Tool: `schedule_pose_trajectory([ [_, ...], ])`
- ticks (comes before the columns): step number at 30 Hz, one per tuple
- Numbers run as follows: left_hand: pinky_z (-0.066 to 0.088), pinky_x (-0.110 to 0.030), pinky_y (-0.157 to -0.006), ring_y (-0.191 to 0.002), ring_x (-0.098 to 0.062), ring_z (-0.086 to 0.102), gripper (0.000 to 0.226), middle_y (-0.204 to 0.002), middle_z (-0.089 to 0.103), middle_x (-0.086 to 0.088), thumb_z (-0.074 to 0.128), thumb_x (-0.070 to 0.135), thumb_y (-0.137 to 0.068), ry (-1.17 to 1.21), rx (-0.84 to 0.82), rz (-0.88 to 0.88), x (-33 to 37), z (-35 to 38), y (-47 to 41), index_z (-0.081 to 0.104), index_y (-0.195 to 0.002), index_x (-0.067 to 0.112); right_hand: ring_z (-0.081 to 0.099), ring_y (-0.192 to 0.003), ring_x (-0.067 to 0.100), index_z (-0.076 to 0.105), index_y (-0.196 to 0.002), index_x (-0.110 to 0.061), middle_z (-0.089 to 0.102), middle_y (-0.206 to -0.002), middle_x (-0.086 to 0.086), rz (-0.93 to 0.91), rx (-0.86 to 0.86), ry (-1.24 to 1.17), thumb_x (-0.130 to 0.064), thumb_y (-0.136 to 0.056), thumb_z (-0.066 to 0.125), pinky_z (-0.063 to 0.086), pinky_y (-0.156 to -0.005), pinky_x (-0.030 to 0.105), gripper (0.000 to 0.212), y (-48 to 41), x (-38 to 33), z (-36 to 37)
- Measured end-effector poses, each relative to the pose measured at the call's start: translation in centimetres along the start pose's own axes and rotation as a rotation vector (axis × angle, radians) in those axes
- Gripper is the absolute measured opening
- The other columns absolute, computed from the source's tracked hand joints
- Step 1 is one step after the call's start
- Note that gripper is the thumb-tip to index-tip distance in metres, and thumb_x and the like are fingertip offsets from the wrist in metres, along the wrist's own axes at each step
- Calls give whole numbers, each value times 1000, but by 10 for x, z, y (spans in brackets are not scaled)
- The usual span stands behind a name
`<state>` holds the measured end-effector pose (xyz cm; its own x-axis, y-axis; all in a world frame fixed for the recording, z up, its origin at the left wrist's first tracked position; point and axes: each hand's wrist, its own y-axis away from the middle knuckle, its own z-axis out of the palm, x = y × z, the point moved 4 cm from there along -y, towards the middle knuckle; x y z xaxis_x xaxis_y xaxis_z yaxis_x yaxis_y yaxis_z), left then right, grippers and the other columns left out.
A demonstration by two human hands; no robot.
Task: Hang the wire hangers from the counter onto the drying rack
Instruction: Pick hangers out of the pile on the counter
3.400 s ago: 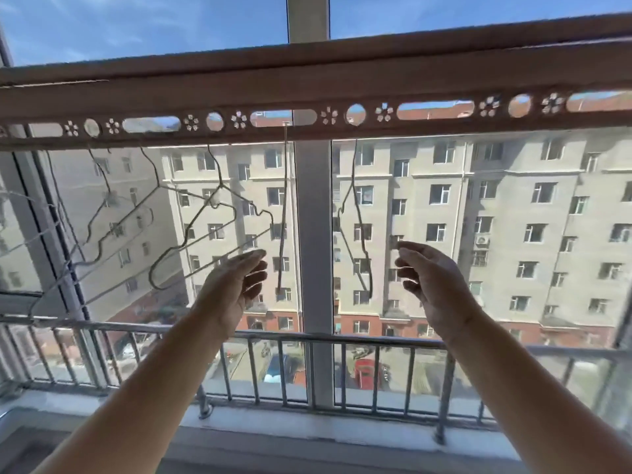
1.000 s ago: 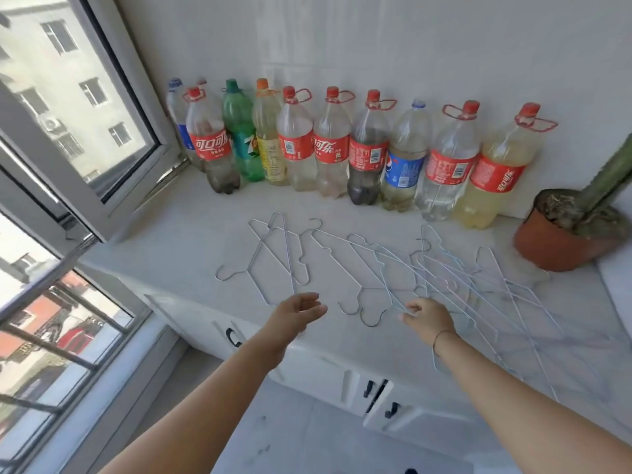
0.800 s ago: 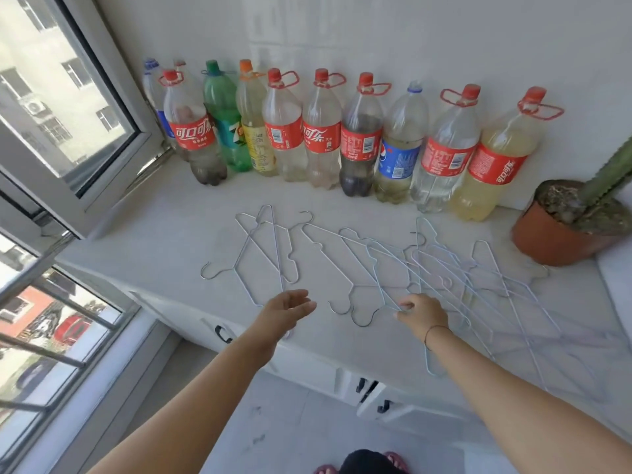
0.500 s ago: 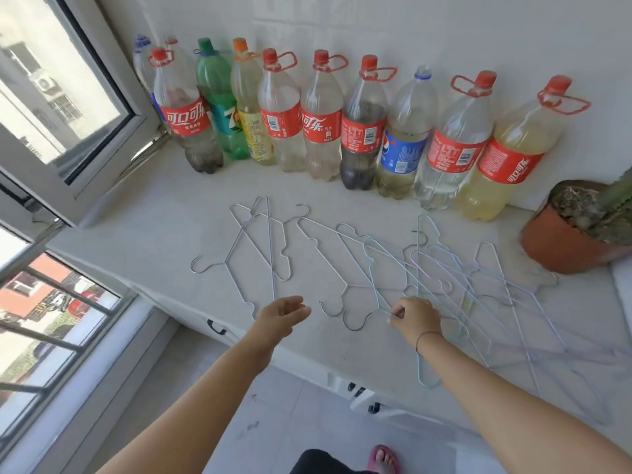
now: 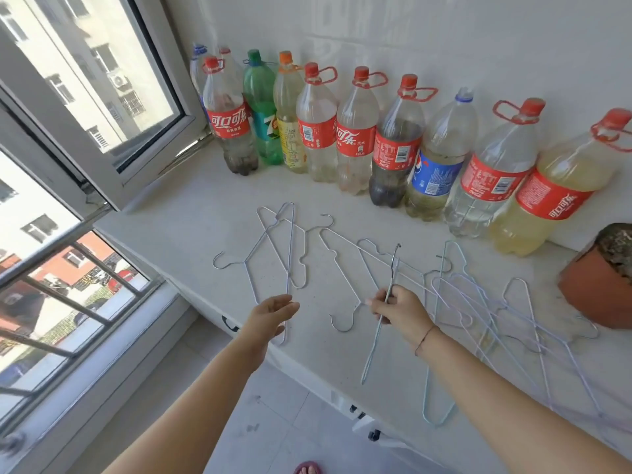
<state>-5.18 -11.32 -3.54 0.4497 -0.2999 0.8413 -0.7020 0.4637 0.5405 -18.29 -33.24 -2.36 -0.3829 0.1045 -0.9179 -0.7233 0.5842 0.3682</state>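
Note:
Several thin wire hangers lie spread and partly tangled over the white counter. My right hand pinches one wire hanger and holds it edge-on, lifted off the counter, its hook pointing up. Empty, with the fingers loosely apart, my left hand hovers over the counter's front edge beside a pair of hangers lying at the left. The drying rack is out of view.
A row of large plastic bottles lines the wall behind the hangers. A terracotta plant pot stands at the right end. An open window sash juts in over the counter's left end; railed windows run along the left.
I turned from the drying rack at the window to the counter. My right hand closed on one hanger and raised it off the pile; my left hand stayed open nearby.

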Motion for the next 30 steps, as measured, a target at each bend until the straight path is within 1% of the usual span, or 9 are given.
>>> schedule_pose_trajectory([
  [5, 44, -34, -95, -105, -20, 58, 33, -109, 64, -7, 65, 20, -87, 13, 142, -16, 5, -39, -20, 59, -119, 12, 54, -49, 6, 56, -80, -14, 57, -63, 3, -9, -84, -116, -3, -84, 62, 44, -57, 21, 13, -8, -25, 35],
  [9, 46, -25, -72, -81, -17, 56, 28, -90, 62, -5, 67, 22, -85, 12, 238, -39, 10, -72, -50, 63, -110, 10, 53, -53, 8, 59, -82, -12, 58, -63, 2, -2, -96, -170, -3, -85, 61, 46, -53, 16, 9, -24, -44, 56],
  [12, 43, -24, -61, -67, -16, 51, 31, -82, 60, -3, 73, 25, -80, -36, 304, -71, 9, -87, -77, 64, -105, 8, 50, -55, 12, 59, -81, -11, 57, -63, 4, 4, -76, -200, -2, -86, 59, 43, -54, 19, 10, -39, -49, 66],
  [14, 44, -26, -62, -66, -18, 53, 36, -82, 61, -3, 76, 30, -76, -110, 355, -102, 6, -92, -94, 65, -102, 9, 49, -55, 12, 60, -82, -11, 57, -62, 3, 7, -65, -189, -3, -86, 59, 41, -56, 21, 8, -48, -50, 70],
  [17, 47, -26, -57, -56, -19, 54, 25, -71, 63, -2, 75, 30, -76, -204, 406, -130, 7, -94, -110, 66, -90, 11, 51, -56, 10, 60, -84, -10, 56, -65, 4, 18, -48, -207, -4, -86, 59, 42, -55, 20, 6, -58, -47, 75],
  [19, 52, -31, -61, -50, -20, 56, 19, -58, 63, -4, 73, 28, -78, -261, 405, -126, 10, -94, -118, 65, -77, 11, 51, -59, 12, 60, -85, -10, 56, -66, 5, 19, -41, -213, -4, -86, 59, 42, -57, 21, 6, -62, -47, 78],
  [22, 56, -35, -66, -48, -22, 58, 23, -53, 65, -7, 71, 23, -78, -348, 375, -136, 10, -97, -126, 63, -60, 11, 49, -58, 12, 59, -84, -10, 56, -66, 4, 23, -41, -216, -5, -87, 58, 42, -59, 22, 6, -63, -46, 85],
  [28, 46, -23, -56, -46, -18, 56, 28, -49, 63, -5, 68, 18, -77, -410, 350, -172, 12, -100, -131, 64, -50, 10, 49, -58, 9, 58, -83, -14, 55, -66, 1, 59, -30, -255, -6, -89, 56, 43, -58, 19, 10, -67, -49, 99],
  [30, 48, -25, -57, -47, -19, 56, 29, -49, 63, -6, 67, 16, -76, -410, 349, -189, 12, -101, -131, 64, -48, 10, 50, -57, 8, 57, -82, -15, 55, -66, 1, 63, -37, -263, -6, -89, 55, 43, -57, 18, 11, -68, -51, 103],
])
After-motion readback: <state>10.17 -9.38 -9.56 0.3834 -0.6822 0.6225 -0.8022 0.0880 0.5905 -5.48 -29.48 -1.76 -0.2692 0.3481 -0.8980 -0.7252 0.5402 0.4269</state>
